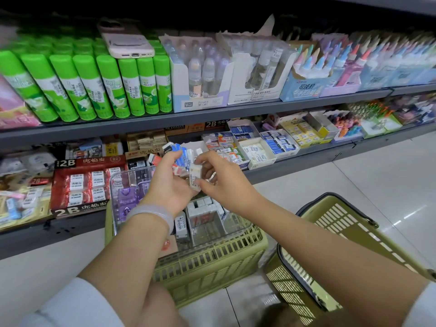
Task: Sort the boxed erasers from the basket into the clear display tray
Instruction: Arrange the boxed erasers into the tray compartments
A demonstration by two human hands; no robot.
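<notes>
Above the clear display tray (188, 223): left hand (169, 182) clutching several boxed erasers (175, 156), right hand (219, 175) pinching one white eraser (195, 178).

A single wide-angle camera on my head looks forward and down, close over my own forearms, toward a stationery shelf (212, 115) that bends across the upper frame. My left hand (168, 182) and right hand (221, 178) meet near the centre, above a green basket (212, 263) directly below the lens. Floor tiles (377, 175) fill the right side. The frame edges curve and blur.
</notes>
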